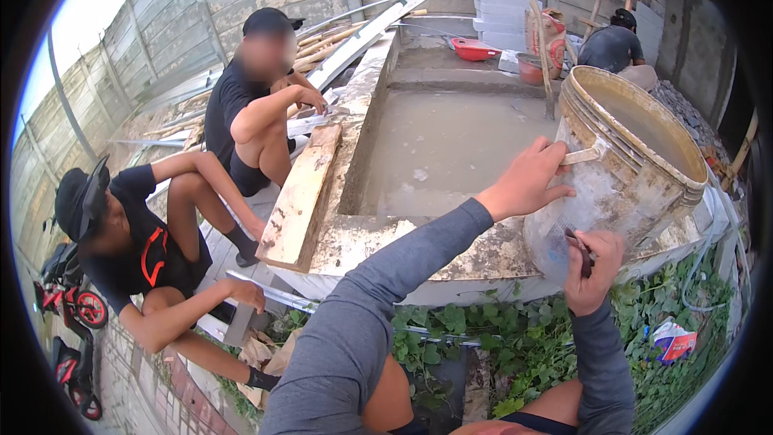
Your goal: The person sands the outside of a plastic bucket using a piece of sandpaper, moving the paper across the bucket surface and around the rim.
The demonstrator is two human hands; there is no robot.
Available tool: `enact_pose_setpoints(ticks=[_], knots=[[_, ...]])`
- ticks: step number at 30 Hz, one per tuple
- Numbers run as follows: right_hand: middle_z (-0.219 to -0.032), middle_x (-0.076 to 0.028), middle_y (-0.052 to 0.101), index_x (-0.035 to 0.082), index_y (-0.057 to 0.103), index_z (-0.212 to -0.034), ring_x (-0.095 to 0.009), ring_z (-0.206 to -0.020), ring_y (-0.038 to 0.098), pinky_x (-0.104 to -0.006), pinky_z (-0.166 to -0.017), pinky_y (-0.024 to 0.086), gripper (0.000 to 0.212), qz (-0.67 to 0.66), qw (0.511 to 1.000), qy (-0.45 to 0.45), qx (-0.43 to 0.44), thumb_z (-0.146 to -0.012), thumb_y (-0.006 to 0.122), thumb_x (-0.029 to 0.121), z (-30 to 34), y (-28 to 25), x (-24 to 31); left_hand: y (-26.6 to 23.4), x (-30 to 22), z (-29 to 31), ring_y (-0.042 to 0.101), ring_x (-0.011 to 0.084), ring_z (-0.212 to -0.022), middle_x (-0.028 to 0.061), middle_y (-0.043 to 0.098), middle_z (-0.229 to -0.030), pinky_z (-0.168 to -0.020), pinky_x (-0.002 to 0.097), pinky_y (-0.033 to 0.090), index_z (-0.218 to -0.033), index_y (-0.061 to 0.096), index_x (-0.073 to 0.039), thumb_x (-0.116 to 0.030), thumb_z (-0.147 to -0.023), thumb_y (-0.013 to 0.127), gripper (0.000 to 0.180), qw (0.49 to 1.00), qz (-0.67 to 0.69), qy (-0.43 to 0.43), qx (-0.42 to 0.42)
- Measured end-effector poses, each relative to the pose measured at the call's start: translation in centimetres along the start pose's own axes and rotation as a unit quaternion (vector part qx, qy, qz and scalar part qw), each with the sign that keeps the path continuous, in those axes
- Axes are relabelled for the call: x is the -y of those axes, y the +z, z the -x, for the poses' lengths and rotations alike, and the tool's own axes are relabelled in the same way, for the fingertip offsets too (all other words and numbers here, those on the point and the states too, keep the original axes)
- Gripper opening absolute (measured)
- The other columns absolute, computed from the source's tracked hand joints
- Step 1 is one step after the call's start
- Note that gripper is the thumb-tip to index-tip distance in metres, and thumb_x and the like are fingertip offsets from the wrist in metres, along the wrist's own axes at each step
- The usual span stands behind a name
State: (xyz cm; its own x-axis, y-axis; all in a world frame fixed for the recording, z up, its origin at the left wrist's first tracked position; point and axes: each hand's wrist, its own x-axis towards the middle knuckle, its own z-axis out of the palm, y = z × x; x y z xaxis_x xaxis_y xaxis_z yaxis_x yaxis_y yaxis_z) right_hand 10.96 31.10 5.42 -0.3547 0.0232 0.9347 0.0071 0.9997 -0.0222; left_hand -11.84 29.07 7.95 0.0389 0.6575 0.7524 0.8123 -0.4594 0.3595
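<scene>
A large, dirt-caked plastic bucket (644, 163) stands tilted on the near right corner of a concrete tank rim, greyish muddy liquid inside it. My left hand (527, 181) is at its left side, fingers curled round a pale flat strip that looks like the bucket's handle (581, 156). Lower down, close to the bucket's wall, my right hand (594, 270) is closed on a small dark brown object (581, 251); its kind is unclear. Behind the bucket, cloudy grey water (443, 149) fills the tank.
Two people (251, 113) (137, 250) squat along the tank's left side, near a wooden plank (302, 197) on the rim. Another person (612, 48) crouches at the far right. A red basin (473, 49) and stacked pale blocks (503, 4) are behind; green vines (515, 346) grow below the rim.
</scene>
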Motion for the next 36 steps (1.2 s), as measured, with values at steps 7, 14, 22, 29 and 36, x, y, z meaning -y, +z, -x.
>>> enact_pose_setpoints(ticks=[7, 14, 22, 29, 36], knots=[[-0.096, -0.011, 0.067, 0.001, 0.059, -0.146, -0.023, -0.080, 0.058, -0.0336, -0.080, 0.047, 0.054, -0.257, 0.948, 0.052, 0.181, -0.094, 0.073, 0.009, -7.1, 7.0, 10.3, 2.1, 2.0, 0.8, 0.057, 0.0357, -0.111, 0.0097, 0.069, -0.101, -0.088, 0.0481, 0.050, -0.101, 0.059, -0.005, -0.026, -0.074, 0.093, 0.048, 0.998, 0.021, 0.000, -0.061], [-0.130, -0.008, 0.067, 0.000, 0.032, -0.166, -0.006, -0.111, 0.059, -0.0195, -0.095, 0.046, 0.064, -0.578, 0.705, 0.250, 0.326, -0.110, 0.058, 0.013, -10.1, 9.9, 19.4, 5.9, 5.1, -1.7, 0.056, 0.0364, -0.119, 0.0083, 0.073, -0.111, -0.095, 0.0508, 0.049, -0.107, 0.073, -0.012, -0.052, -0.068, 0.092, 0.059, 0.995, -0.081, 0.011, -0.055], [-0.100, 0.002, 0.061, 0.001, 0.029, -0.168, 0.000, -0.081, 0.050, -0.0156, -0.068, 0.037, 0.063, -0.583, 0.681, 0.291, 0.336, -0.112, 0.055, 0.017, -8.7, 11.9, 21.5, 9.4, 7.0, -2.8, 0.051, 0.0405, -0.130, 0.0135, 0.070, -0.126, -0.100, 0.0513, 0.046, -0.122, 0.075, -0.016, -0.057, -0.074, 0.085, 0.064, 0.989, -0.131, -0.001, -0.061], [-0.092, 0.003, 0.056, 0.002, 0.021, -0.170, 0.000, -0.072, 0.041, -0.0167, -0.059, 0.030, 0.069, -0.572, 0.690, 0.293, 0.333, -0.112, 0.055, 0.017, -8.7, 12.2, 21.8, 7.1, 5.3, -2.0, 0.052, 0.0372, -0.127, 0.0120, 0.072, -0.117, -0.099, 0.0481, 0.047, -0.113, 0.075, -0.011, -0.055, -0.077, 0.085, 0.057, 0.990, -0.126, 0.007, -0.059], [-0.098, -0.005, 0.064, 0.000, 0.046, -0.159, -0.013, -0.080, 0.058, -0.0274, -0.071, 0.045, 0.059, -0.562, 0.785, 0.151, 0.212, -0.104, 0.065, 0.010, -8.7, 13.3, 20.3, 2.2, 5.3, 2.2, 0.057, 0.0353, -0.118, 0.0122, 0.072, -0.108, -0.095, 0.0452, 0.051, -0.109, 0.067, -0.005, -0.046, -0.084, 0.085, 0.052, 0.994, -0.107, -0.002, -0.019]])
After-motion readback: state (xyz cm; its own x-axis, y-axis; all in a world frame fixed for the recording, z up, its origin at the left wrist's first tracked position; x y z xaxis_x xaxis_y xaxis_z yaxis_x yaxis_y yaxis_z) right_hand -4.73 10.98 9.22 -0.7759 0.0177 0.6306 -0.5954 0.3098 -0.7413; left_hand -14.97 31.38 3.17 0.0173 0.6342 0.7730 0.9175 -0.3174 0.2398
